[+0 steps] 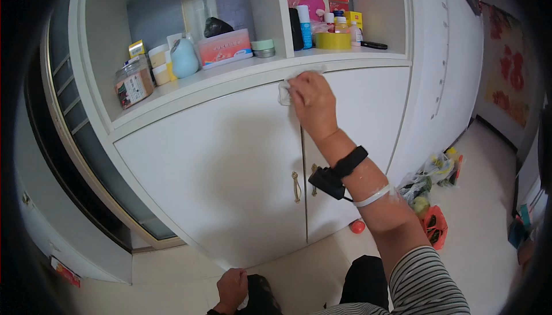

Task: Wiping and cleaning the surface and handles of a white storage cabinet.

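Observation:
My right hand (315,103) pinches a crumpled white cloth or tissue (284,92) against the top rail of a white cabinet, where the two doors meet. The wide left door (254,151) and the narrower right door (358,116) are both closed. Below the hand, each carries a brass-coloured handle, the left one (296,187) in plain sight and the right one (314,180) partly behind my wrist strap. Low in the picture, my left hand (233,289) is curled by my knee. A bit of white shows beneath it; whether the fingers hold it is unclear.
Above the doors, the open shelf (224,77) bears a jar (134,84), a blue bottle (184,58), a pink box (226,48), yellow tape (333,41) and several bottles. On the floor at right lie a red ball-like thing (357,227), a red bag (434,227) and clear plastic bags (420,183).

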### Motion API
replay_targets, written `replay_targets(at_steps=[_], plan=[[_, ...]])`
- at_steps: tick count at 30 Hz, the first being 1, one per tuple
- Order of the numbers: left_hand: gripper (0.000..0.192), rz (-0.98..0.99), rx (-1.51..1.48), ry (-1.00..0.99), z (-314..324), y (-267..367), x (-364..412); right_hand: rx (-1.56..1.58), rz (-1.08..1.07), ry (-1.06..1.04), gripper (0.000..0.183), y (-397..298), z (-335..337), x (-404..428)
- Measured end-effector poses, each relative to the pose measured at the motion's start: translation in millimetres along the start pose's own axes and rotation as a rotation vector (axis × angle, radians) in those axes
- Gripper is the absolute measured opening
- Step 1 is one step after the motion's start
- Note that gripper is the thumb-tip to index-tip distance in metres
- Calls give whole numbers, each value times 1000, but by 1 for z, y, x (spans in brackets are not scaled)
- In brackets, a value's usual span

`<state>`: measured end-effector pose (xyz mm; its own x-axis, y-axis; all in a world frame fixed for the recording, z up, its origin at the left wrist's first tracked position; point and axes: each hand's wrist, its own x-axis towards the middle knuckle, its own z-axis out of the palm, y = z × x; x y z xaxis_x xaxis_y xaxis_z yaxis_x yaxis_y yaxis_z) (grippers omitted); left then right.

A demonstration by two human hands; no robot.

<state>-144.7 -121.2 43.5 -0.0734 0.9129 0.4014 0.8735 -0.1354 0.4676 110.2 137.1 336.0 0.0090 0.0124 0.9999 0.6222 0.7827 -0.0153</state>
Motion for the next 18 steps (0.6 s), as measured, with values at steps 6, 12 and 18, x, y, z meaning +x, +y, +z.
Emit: replay_targets(at_steps=[6,12,18], plan=[[13,50,-23,9,-6,0,7,28,-12,-235,16,7,-15,-90],[12,-40,11,10,-5,13,4,41,285,-175,11,25,-48,-80],[13,-79,161,-33,-2,-1,-1,-64,569,187,18,79,-52,-1]])
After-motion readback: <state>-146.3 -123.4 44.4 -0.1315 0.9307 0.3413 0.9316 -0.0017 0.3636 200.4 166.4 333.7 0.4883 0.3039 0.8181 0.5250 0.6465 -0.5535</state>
